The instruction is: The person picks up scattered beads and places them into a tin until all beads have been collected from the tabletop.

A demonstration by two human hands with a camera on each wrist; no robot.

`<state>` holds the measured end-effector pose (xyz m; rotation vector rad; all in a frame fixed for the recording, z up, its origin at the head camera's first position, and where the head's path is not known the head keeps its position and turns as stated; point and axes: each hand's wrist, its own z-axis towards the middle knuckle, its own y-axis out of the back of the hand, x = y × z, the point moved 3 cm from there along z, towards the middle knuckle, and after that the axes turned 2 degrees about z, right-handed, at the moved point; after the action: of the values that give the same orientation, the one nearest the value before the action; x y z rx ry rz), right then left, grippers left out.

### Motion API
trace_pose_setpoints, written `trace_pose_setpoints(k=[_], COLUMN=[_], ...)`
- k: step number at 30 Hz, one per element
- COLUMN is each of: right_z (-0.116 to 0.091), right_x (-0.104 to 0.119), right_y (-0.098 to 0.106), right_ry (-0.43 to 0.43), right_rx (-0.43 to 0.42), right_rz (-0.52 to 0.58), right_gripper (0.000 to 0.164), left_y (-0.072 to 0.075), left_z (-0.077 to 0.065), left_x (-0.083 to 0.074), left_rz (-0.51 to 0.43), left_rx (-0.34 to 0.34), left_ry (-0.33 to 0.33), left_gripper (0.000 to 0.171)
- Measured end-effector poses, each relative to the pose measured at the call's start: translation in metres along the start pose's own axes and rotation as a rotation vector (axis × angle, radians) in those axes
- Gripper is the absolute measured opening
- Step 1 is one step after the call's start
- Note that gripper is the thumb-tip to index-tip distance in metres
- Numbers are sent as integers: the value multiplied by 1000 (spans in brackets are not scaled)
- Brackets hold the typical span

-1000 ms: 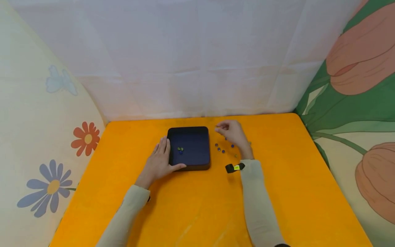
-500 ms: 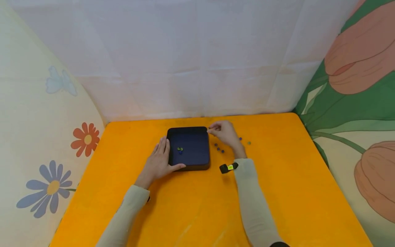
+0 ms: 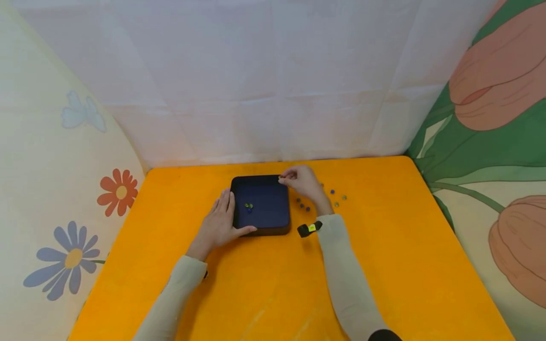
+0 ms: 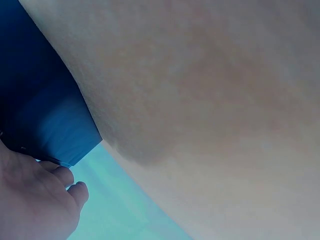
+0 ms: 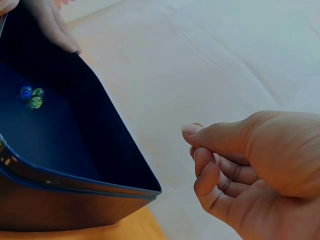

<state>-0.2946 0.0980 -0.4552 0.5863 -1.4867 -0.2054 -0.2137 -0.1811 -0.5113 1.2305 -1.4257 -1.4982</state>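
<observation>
Against the tray, our left hand rests straight-fingered; our right hand, fingertips together, can't tell if holding.

Creased pale cloth backs the orange table — flowered panels flanking.

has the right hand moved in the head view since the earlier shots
Yes, the right hand has moved left: a second ago wholly right of the dark tray, it now overlaps the tray's far right corner there.

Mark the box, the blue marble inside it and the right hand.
Box (image 3: 269, 202): head view, on its bare floor.
Blue marble (image 5: 26, 92): right wrist view, on its middle.
Right hand (image 3: 304, 183): head view, on its back.
</observation>
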Motion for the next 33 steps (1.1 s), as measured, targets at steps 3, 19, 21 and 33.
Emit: trace_pose_setpoints(k=[3, 19, 21, 33], right_z=[3, 23, 25, 36], right_x=[2, 10, 11, 16], right_y=[-3, -21, -23, -33], right_ry=[-1, 41, 47, 69], right_rx=[10, 65, 75, 148], right_rz=[-2, -36, -38, -60], right_gripper=[20, 19, 18, 22], left_y=[0, -2, -2, 0], left_z=[0, 0, 0, 0], left_x=[0, 1, 1, 1], left_rz=[1, 16, 12, 14], left_rx=[-4, -4, -7, -4], left_ry=[-3, 0, -3, -3], left_gripper=[139, 139, 138, 137])
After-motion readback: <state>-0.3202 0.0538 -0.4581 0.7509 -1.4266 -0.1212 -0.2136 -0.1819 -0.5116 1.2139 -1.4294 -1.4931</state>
